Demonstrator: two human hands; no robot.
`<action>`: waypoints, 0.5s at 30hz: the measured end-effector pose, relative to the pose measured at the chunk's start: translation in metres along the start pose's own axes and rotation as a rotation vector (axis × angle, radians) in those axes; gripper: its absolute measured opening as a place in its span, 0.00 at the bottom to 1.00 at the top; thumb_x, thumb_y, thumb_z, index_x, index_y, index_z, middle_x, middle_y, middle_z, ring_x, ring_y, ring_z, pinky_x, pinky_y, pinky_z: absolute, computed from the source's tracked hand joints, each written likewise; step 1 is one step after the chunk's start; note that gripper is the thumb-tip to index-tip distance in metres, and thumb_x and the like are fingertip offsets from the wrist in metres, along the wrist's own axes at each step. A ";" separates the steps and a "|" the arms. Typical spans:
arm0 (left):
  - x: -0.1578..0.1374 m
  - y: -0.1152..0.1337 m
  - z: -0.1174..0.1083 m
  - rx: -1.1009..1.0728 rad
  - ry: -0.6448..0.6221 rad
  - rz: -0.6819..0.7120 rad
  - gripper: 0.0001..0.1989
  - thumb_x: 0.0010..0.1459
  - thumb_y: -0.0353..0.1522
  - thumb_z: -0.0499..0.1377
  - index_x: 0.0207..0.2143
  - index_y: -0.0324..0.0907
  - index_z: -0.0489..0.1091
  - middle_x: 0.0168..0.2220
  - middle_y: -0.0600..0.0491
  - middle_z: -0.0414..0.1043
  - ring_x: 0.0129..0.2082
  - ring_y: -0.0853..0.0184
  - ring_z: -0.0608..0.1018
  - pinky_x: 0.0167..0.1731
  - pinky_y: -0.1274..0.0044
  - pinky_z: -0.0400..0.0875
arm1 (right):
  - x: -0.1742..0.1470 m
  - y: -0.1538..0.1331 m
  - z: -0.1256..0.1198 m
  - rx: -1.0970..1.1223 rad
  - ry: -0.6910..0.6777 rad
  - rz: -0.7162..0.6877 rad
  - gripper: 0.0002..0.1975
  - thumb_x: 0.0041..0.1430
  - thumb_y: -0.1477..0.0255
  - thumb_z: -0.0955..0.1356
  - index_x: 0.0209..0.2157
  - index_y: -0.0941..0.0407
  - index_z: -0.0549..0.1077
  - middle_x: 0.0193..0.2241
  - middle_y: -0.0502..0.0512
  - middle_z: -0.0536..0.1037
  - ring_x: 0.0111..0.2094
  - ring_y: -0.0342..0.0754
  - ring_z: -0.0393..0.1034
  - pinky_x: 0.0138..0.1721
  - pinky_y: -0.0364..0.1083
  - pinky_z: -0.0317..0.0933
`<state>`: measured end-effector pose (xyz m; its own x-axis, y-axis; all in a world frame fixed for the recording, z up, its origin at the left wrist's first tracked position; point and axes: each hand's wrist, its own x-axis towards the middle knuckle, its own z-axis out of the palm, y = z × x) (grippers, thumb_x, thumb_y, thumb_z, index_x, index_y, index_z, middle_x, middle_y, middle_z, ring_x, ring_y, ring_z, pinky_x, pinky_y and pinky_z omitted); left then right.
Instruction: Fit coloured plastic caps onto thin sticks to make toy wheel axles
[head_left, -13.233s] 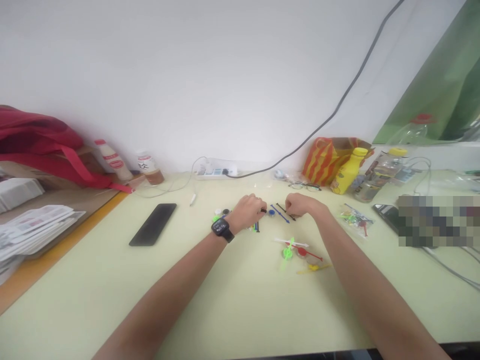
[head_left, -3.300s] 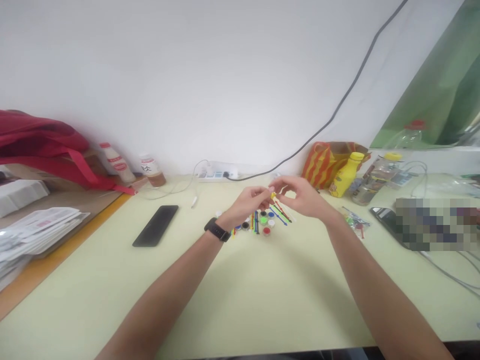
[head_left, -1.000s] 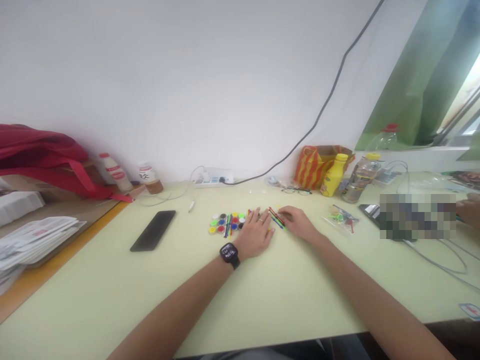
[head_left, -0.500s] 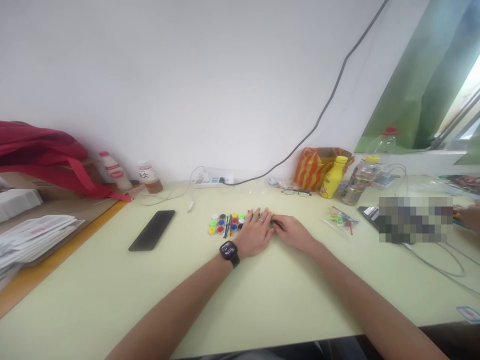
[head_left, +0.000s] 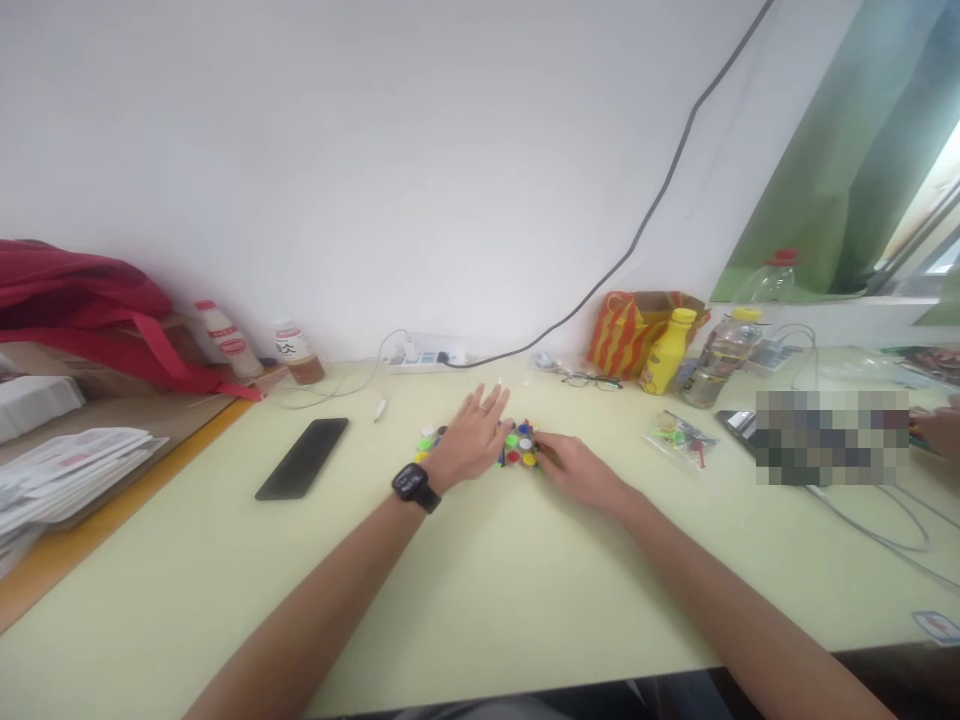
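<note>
Small round pots with coloured lids (head_left: 512, 457), which look like paint pots, lie in joined rows on the table, with thin coloured sticks among them. My left hand (head_left: 472, 440), wearing a black watch (head_left: 415, 487) and a ring, is spread flat over the left and middle pots and hides many of them. I cannot tell whether its palm touches them. At the right end of the rows, my right hand (head_left: 574, 468) has its fingertips pinched together against the outermost pots. What lies between those fingers is hidden.
A black phone (head_left: 304, 458) lies left on the table (head_left: 465, 620). Right of my hands are a clear bag of small plastic pieces (head_left: 684, 438), a yellow bottle (head_left: 667, 353) and glasses (head_left: 592, 381). Another person's hand (head_left: 941, 432) shows at the far right. A power strip (head_left: 427, 356) sits by the wall.
My left hand has slid left along the pots, uncovering those at the right end and covering ones at the left. My right hand has shifted slightly left and down, staying at the right end.
</note>
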<state>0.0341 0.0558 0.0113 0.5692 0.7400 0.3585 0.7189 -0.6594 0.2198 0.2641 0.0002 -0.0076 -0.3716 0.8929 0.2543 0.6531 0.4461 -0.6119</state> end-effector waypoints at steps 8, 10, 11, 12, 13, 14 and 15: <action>-0.056 -0.085 -0.032 -0.057 -0.021 -0.259 0.33 0.73 0.49 0.40 0.74 0.44 0.51 0.74 0.49 0.49 0.75 0.52 0.46 0.72 0.56 0.48 | 0.006 0.006 0.016 -0.236 0.142 -0.027 0.29 0.73 0.55 0.57 0.66 0.57 0.66 0.70 0.63 0.61 0.71 0.60 0.53 0.69 0.59 0.51; -0.061 -0.090 -0.029 -0.069 -0.036 -0.274 0.34 0.73 0.51 0.41 0.74 0.46 0.51 0.74 0.50 0.49 0.75 0.52 0.48 0.72 0.57 0.49 | 0.013 0.004 0.020 -0.291 0.109 -0.028 0.33 0.74 0.54 0.55 0.69 0.58 0.62 0.73 0.61 0.55 0.74 0.58 0.46 0.72 0.58 0.46; -0.060 -0.089 -0.027 -0.065 -0.041 -0.258 0.34 0.72 0.51 0.41 0.73 0.47 0.51 0.74 0.51 0.49 0.75 0.52 0.48 0.72 0.57 0.49 | 0.017 0.003 0.022 -0.307 0.079 -0.031 0.34 0.74 0.53 0.54 0.71 0.58 0.60 0.73 0.60 0.54 0.74 0.57 0.44 0.72 0.58 0.44; -0.057 -0.087 -0.024 -0.055 -0.043 -0.231 0.34 0.72 0.52 0.42 0.73 0.48 0.51 0.74 0.51 0.50 0.75 0.53 0.49 0.72 0.58 0.49 | 0.022 0.001 0.023 -0.319 0.046 -0.036 0.34 0.74 0.53 0.53 0.71 0.58 0.58 0.73 0.59 0.53 0.74 0.56 0.43 0.73 0.57 0.42; -0.053 -0.083 -0.021 -0.043 -0.051 -0.194 0.34 0.72 0.52 0.42 0.73 0.49 0.52 0.74 0.52 0.50 0.75 0.53 0.49 0.72 0.59 0.49 | 0.026 0.001 0.025 -0.326 0.012 -0.040 0.35 0.74 0.53 0.52 0.72 0.59 0.57 0.73 0.59 0.53 0.75 0.56 0.42 0.73 0.57 0.41; -0.049 -0.079 -0.017 -0.032 -0.067 -0.160 0.34 0.72 0.53 0.42 0.73 0.50 0.52 0.74 0.53 0.50 0.75 0.53 0.49 0.72 0.59 0.48 | 0.031 0.001 0.026 -0.329 -0.020 -0.043 0.36 0.74 0.52 0.51 0.72 0.59 0.56 0.73 0.59 0.52 0.75 0.56 0.41 0.73 0.57 0.41; -0.044 -0.074 -0.014 -0.023 -0.087 -0.138 0.34 0.71 0.54 0.43 0.73 0.51 0.52 0.75 0.54 0.49 0.75 0.52 0.49 0.72 0.58 0.48 | 0.035 0.001 0.028 -0.328 -0.049 -0.045 0.37 0.74 0.52 0.51 0.73 0.60 0.55 0.74 0.60 0.51 0.75 0.56 0.41 0.74 0.57 0.40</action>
<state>-0.0497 0.0699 -0.0084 0.4990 0.8316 0.2439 0.7836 -0.5532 0.2829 0.2334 0.0304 -0.0206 -0.4313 0.8712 0.2344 0.8097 0.4884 -0.3254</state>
